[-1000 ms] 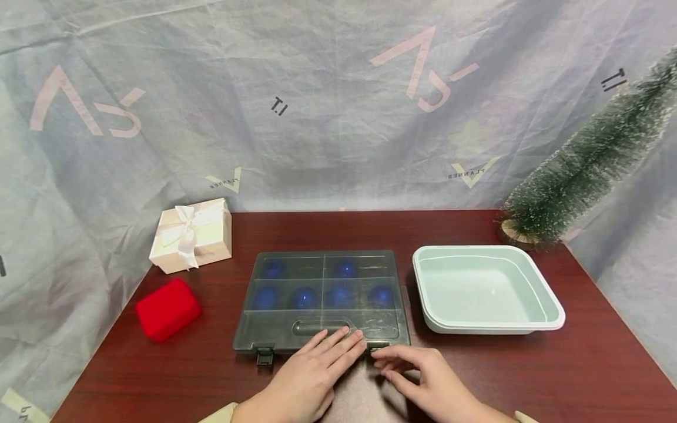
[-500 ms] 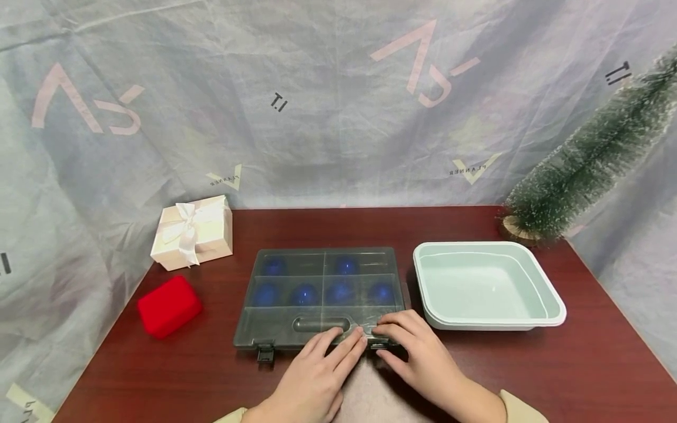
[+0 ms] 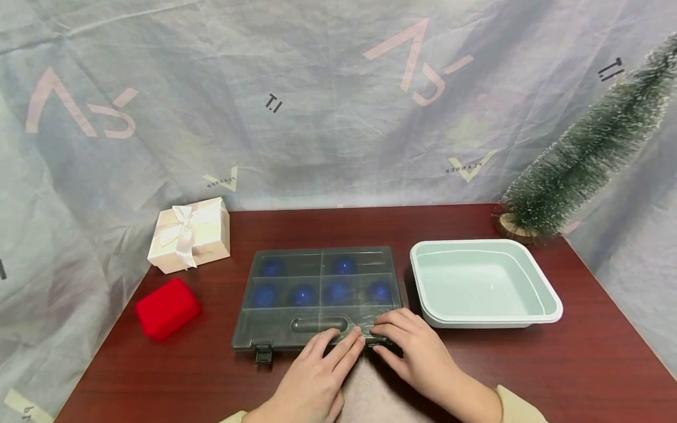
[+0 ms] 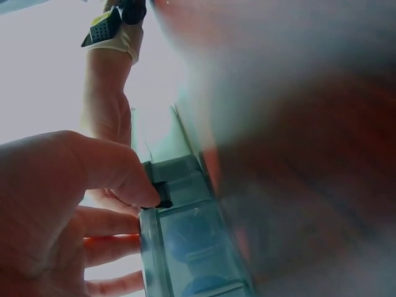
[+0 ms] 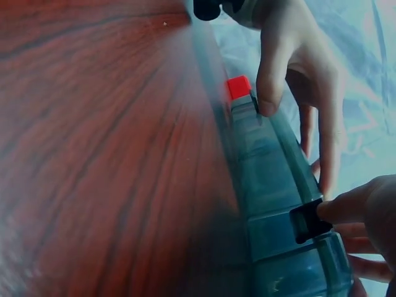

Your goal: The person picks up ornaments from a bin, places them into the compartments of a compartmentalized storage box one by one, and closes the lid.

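A dark translucent compartment case (image 3: pixel 280 329) lies flat with its lid down, several blue balls (image 3: pixel 302 295) showing through it. My left hand (image 3: pixel 314 379) rests its fairly straight fingertips on the lid's front edge, right of the handle slot. Beside it, my right hand (image 3: pixel 418 355) has curled fingers over the lid, and its thumb presses the black right latch (image 5: pixel 309 221) on the front side. The left latch (image 3: pixel 263 355) sticks out from the front edge, untouched. In the left wrist view, the left thumb (image 4: pixel 139 185) lies near a black latch.
A pale green basin (image 3: pixel 486 323) stands right of the case. At left are a red box-shaped item (image 3: pixel 168 308) and a cream gift box (image 3: pixel 190 235) with a ribbon bow. A small frosted tree (image 3: pixel 576 170) stands at the back right of the brown table (image 3: pixel 365 226).
My right hand has moved forward and slightly left, from beside the right latch onto it, fingers now over the lid. The left hand stays on the front edge, its fingers slightly more bent.
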`<state>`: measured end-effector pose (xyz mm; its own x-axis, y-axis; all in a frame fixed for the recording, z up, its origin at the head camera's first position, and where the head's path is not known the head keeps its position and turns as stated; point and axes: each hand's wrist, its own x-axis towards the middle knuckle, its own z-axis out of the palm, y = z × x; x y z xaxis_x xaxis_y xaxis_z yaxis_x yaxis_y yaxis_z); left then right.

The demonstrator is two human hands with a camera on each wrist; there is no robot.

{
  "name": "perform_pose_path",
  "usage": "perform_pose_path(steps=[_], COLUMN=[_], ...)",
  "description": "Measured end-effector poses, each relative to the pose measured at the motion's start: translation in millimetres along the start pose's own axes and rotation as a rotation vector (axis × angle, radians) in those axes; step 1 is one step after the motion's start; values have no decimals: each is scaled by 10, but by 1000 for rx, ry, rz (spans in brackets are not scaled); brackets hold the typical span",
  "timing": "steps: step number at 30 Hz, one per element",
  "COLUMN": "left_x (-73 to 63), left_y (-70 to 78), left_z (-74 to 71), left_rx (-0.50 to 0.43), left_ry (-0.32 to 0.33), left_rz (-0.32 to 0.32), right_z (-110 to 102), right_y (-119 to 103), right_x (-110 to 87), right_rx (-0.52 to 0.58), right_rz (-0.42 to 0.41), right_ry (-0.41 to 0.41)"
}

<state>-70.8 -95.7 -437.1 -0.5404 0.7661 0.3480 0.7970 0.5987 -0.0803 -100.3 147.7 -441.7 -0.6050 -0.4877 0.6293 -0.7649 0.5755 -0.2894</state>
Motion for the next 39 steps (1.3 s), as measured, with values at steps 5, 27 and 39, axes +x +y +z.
perform_pose_path(steps=[5, 27, 39], left_x=[-3, -1047, -1124], left_y=[-20, -681, -685], left_z=[-33, -386, -386], left_rx=[-36, 93, 113], left_ry=[-25, 235, 228], left_rz=[-6, -268, -358], right_z=[-3, 16, -10], right_y=[-5, 13, 1], right_x=[11, 32, 48], right_rx=[-24, -2, -17], right_rz=[0, -26, -17], right_ry=[-14, 36, 27])
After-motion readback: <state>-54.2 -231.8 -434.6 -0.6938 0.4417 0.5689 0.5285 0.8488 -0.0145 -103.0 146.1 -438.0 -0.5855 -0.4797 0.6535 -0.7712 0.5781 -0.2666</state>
